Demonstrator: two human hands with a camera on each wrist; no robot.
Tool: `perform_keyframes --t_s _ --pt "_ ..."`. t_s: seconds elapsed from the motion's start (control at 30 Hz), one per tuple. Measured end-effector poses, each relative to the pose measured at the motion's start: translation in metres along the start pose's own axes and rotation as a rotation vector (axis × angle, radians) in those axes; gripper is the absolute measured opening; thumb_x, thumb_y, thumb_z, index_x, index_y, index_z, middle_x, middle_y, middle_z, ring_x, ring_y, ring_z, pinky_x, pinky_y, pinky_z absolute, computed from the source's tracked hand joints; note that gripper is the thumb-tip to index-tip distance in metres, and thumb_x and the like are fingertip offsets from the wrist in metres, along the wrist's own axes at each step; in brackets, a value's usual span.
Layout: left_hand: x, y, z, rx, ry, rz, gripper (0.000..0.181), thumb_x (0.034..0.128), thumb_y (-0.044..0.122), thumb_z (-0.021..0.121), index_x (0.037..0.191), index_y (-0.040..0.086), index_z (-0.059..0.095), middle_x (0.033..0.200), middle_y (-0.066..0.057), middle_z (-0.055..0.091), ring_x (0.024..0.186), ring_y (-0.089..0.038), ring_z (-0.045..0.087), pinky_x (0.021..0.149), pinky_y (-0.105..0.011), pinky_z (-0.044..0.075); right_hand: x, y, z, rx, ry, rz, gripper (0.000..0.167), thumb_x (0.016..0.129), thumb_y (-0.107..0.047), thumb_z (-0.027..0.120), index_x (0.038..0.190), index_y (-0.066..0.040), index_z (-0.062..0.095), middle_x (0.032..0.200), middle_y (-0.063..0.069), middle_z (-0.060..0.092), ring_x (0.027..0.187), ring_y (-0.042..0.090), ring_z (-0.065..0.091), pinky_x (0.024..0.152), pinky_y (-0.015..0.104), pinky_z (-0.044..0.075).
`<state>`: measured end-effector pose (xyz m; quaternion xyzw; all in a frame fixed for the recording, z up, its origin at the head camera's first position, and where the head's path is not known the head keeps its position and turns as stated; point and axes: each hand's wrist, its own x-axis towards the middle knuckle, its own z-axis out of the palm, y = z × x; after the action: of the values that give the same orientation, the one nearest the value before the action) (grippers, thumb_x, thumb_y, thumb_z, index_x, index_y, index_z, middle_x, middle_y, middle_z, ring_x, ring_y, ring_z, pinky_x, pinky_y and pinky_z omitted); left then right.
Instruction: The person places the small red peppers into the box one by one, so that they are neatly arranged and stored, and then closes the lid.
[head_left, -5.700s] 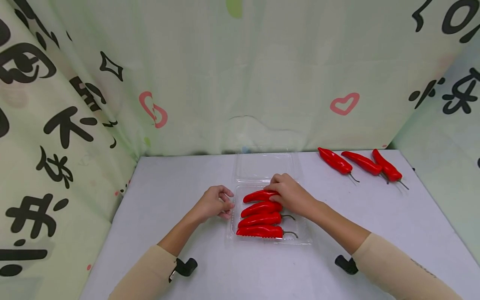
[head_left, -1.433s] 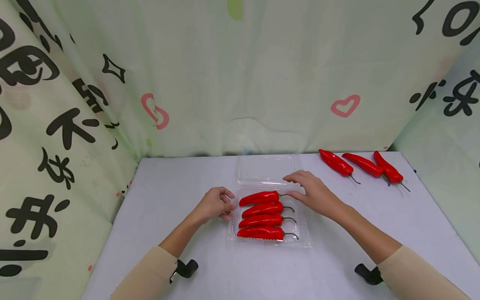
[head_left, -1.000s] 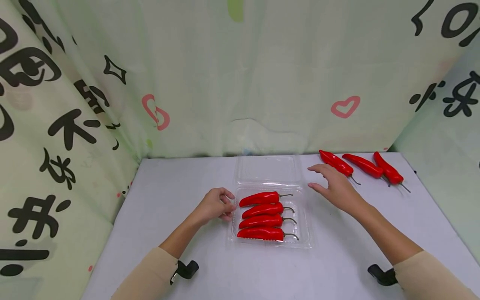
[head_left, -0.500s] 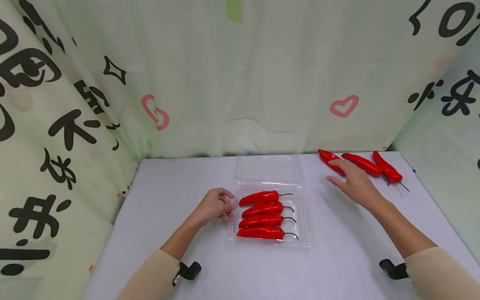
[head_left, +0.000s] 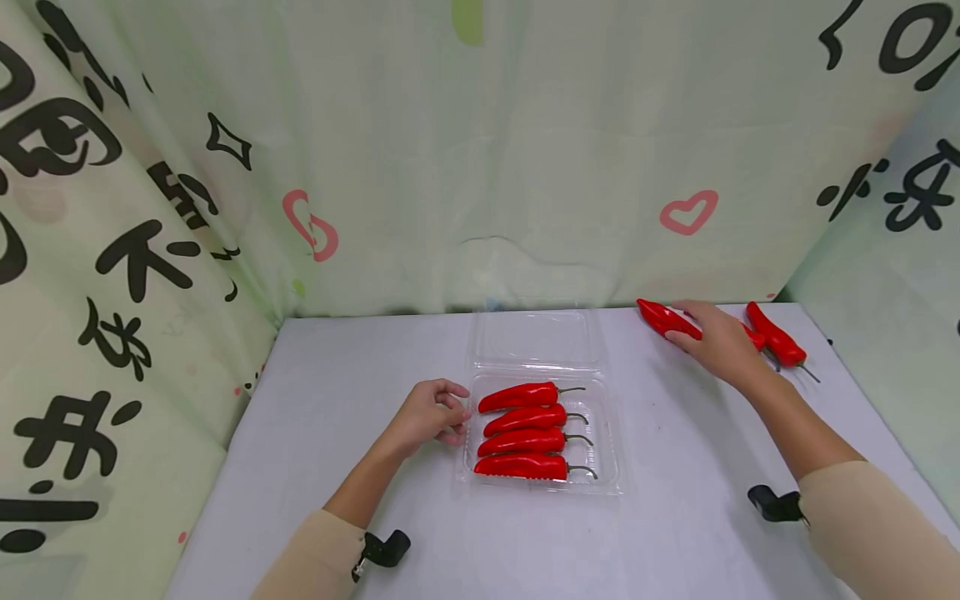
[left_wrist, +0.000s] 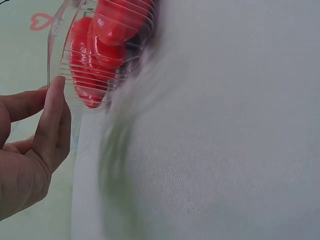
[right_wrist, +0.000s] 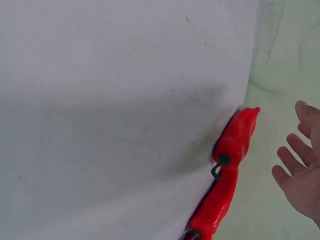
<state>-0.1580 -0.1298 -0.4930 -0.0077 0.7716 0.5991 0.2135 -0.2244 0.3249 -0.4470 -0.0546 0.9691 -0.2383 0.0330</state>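
Observation:
A clear hinged plastic box (head_left: pixel 611 467) lies with its lid folded back, and several red chili peppers (head_left: pixel 525 418) lie in a column inside it. My left hand (head_left: pixel 429 417) is at the box's left edge; in the left wrist view its thumb and finger pinch the clear rim (left_wrist: pixel 50 60). At the back right my right hand (head_left: pixel 716 342) hovers over the loose peppers, fingers spread and holding nothing in the right wrist view. Its thumb covers the stem end of the leftmost loose pepper (head_left: pixel 663 317), and the hand hides most of the middle one (head_left: pixel 752 337).
A third loose pepper (head_left: pixel 776 335) lies at the table's back right corner. The white table (head_left: pixel 360 350) ends at a pale printed curtain (head_left: pixel 480 167) behind and at both sides. The open lid (head_left: pixel 534 339) reaches toward the back edge.
My right hand has let go of the top pepper in the box and moved right and back to the loose peppers. My left hand has stayed at the box's edge.

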Motion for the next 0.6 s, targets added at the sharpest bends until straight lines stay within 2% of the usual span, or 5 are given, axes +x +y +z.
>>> perform_keyframes --t_s 0.27,0.6 --pt "-0.003 -0.003 0.002 -0.05 0.031 0.028 0.035 0.0922 0.002 0.075 0.125 -0.004 0.063 0.086 -0.011 0.067 0.065 -0.017 0.07 0.062 -0.034 0.065 0.019 0.005 -0.006 -0.032 -0.106 0.047 0.077 0.093 -0.021 0.076 0.157 -0.004 0.035 0.15 0.034 0.04 0.13 0.055 0.041 0.091 0.064 0.058" --pt "-0.007 -0.004 0.001 -0.109 0.045 0.032 0.035 0.0929 0.0 0.072 0.127 -0.004 0.063 0.092 -0.012 0.068 0.068 -0.017 0.07 0.064 -0.036 0.066 0.03 0.017 0.005 -0.015 -0.138 0.105 0.08 0.097 -0.024 0.071 0.16 -0.001 0.028 0.154 0.034 0.036 0.136 0.056 0.037 0.097 0.068 0.053"
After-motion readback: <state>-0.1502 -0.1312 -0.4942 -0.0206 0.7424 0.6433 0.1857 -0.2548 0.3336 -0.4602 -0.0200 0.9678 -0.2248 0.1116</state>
